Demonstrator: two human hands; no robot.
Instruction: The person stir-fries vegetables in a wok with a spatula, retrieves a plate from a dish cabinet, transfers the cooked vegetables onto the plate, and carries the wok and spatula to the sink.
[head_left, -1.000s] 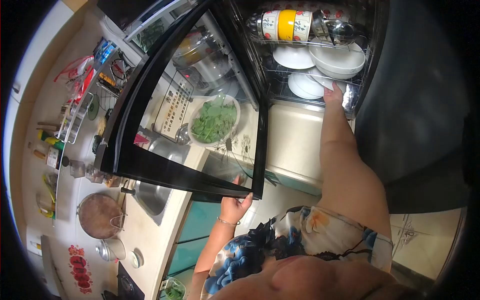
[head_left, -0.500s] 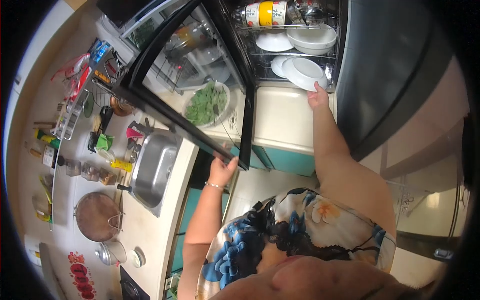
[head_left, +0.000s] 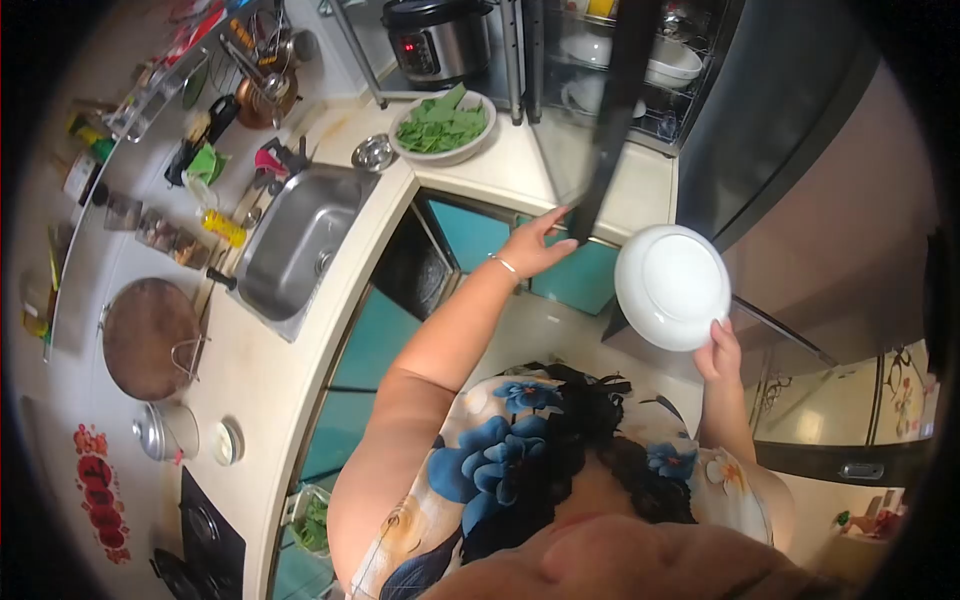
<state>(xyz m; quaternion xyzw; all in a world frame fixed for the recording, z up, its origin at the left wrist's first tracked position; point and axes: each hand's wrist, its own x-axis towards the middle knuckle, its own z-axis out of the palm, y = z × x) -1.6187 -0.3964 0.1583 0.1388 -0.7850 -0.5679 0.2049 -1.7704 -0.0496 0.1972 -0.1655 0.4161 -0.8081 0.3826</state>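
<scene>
My right hand (head_left: 718, 352) grips the rim of a white plate (head_left: 672, 287), held tilted in the air with its underside and foot ring toward me. My left hand (head_left: 540, 243) is at the lower corner of the black-framed glass cabinet door (head_left: 612, 130). Its thumb and fingers are apart and reach to the door's edge. Behind the door stands the dish cabinet, where a white bowl (head_left: 674, 64) and other white dishes (head_left: 588, 48) sit on wire racks (head_left: 690, 95).
On the counter, a bowl of green leaves (head_left: 440, 128) stands near a pressure cooker (head_left: 437, 42) and a small metal bowl (head_left: 373, 152). A steel sink (head_left: 300, 240) lies to the left. A round wooden board (head_left: 152, 337) leans on the wall. Dark tall panels (head_left: 790, 130) rise at right.
The plate has come out of the cabinet in my right hand, down toward me. The glass door has swung to the right with my left hand at its edge, partly covering the racks.
</scene>
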